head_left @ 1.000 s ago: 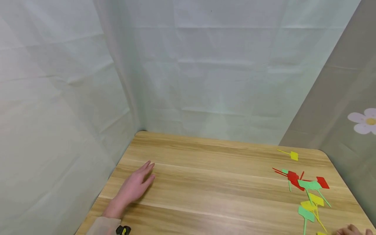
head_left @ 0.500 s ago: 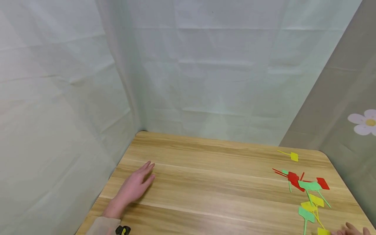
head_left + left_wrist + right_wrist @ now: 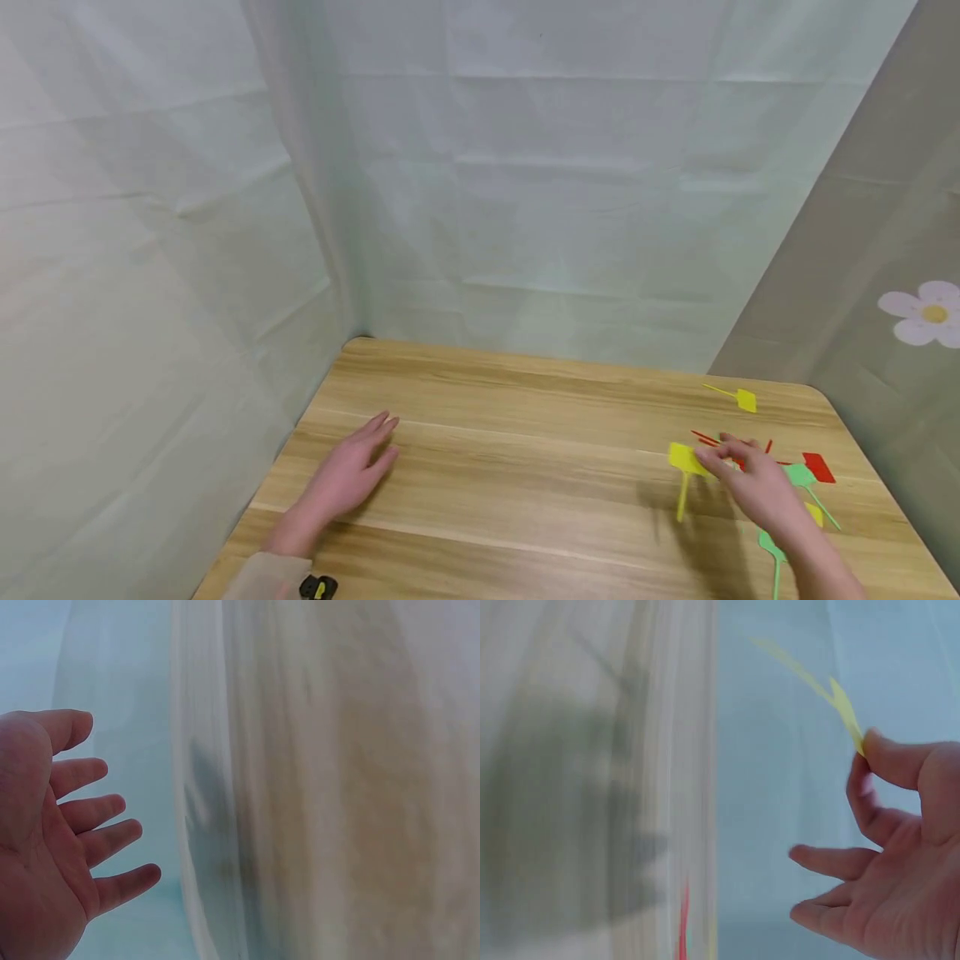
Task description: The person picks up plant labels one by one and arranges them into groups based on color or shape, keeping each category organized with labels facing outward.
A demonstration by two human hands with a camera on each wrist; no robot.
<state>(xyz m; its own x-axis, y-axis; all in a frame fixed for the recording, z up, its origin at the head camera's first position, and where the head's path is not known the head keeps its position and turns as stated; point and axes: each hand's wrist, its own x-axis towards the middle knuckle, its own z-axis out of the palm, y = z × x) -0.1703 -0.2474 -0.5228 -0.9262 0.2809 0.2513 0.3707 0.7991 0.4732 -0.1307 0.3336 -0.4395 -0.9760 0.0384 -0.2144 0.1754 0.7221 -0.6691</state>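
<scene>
My right hand (image 3: 757, 483) pinches a yellow T-shaped plant tag (image 3: 684, 458) by its flat head, between thumb and index finger. The tag's thin stem hangs down, off the table, and casts a shadow. In the right wrist view the same yellow plant tag (image 3: 844, 712) sits at the fingertips, while the other fingers of the right hand (image 3: 907, 855) spread free. At the table's left side, my left hand (image 3: 348, 475) holds nothing. Its fingers are loosely extended, as the left hand (image 3: 67, 832) in the left wrist view also shows.
Under and around the right hand lie a red tag (image 3: 819, 467), a green tag (image 3: 801, 475), another green tag (image 3: 771, 546) and a yellow tag (image 3: 814, 514), some partly hidden. Farther back lies a yellow tag (image 3: 746, 401). Pale curtains (image 3: 525, 208) surround the wooden table (image 3: 525, 467).
My right hand has come up from the lower right corner and moved left and away over the pile, now with a yellow plant tag lifted. The left hand stays where it was.
</scene>
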